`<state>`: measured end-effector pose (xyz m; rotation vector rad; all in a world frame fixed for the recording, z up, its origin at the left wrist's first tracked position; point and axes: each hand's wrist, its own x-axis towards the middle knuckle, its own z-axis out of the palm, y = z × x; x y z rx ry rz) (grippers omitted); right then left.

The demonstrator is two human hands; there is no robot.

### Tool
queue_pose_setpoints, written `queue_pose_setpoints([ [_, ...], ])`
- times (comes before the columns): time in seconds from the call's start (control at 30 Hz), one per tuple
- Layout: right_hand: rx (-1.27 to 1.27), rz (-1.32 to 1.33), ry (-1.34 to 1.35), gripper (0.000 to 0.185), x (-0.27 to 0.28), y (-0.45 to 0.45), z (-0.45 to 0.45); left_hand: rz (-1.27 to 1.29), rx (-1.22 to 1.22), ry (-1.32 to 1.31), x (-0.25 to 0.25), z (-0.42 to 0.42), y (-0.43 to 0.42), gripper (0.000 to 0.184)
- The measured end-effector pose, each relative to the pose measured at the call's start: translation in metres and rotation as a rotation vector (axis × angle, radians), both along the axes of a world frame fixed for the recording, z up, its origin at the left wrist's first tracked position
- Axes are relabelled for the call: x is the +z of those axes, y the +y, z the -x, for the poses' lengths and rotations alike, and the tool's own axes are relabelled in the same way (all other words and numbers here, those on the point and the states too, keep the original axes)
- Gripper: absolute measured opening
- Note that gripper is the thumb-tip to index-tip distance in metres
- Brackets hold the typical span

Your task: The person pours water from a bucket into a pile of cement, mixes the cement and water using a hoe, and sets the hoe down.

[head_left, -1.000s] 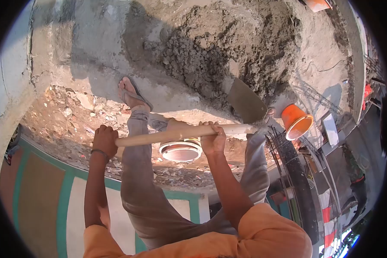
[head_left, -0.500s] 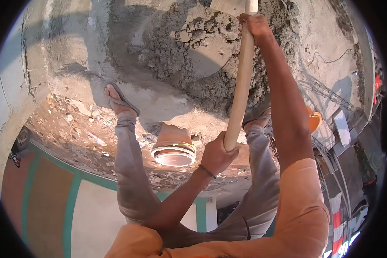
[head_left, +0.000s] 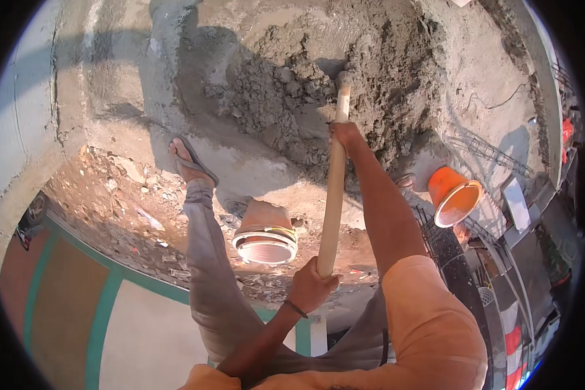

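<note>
My left hand point(head_left: 312, 286) is closed round the butt end of a long wooden handle, a dark band on its wrist. Farther up, my right hand point(head_left: 346, 135) grips the same handle. It belongs to a hoe point(head_left: 333, 195), whose head end rests in a heap of wet grey mortar point(head_left: 273, 97). The blade itself is mostly hidden in the mix. The handle slopes from the mortar down toward my body, between my legs.
My sandalled left foot point(head_left: 192, 162) stands at the mortar's edge. Stacked buckets point(head_left: 260, 224) sit between my legs, and an orange bucket point(head_left: 445, 188) is at the right. Rubble point(head_left: 130, 201) covers the ground at left. A steel rebar frame point(head_left: 487, 149) lies at the far right.
The hoe's head has come down from the top of the view into the mortar. Both hands have moved lower and slightly left with the handle. The orange bucket is now uncovered.
</note>
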<state>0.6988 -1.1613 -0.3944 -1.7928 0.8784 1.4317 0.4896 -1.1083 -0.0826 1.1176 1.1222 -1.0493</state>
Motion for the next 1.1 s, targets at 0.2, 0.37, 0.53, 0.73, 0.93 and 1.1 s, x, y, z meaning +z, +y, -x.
queue_pose_setpoints([
  [0.2,-0.75,0.023,-0.117,0.018,0.052,0.008,0.084,0.123,-0.625,-0.255,-0.013,0.054,0.219,0.05],
  [0.37,-1.161,-0.055,-0.236,0.017,0.051,0.077,0.163,-0.454,-1.225,-0.44,-0.194,0.137,0.362,0.022],
  [0.53,-1.276,-0.197,-0.283,0.016,0.135,0.117,0.206,-0.71,-1.107,-0.32,-0.178,0.157,0.391,0.014],
  [0.73,-1.131,-0.262,-0.054,0.012,0.073,0.071,0.168,-0.222,-0.977,-0.309,-0.03,0.116,0.319,0.02],
  [0.93,-0.573,-0.108,-0.129,0.028,0.003,0.043,-0.003,-0.203,-0.558,-0.227,-0.016,0.002,0.158,0.046],
  [1.1,-0.255,-0.07,-0.511,0.041,0.069,0.021,-0.123,-0.22,-0.205,-0.463,-0.077,0.0,0.057,0.041],
])
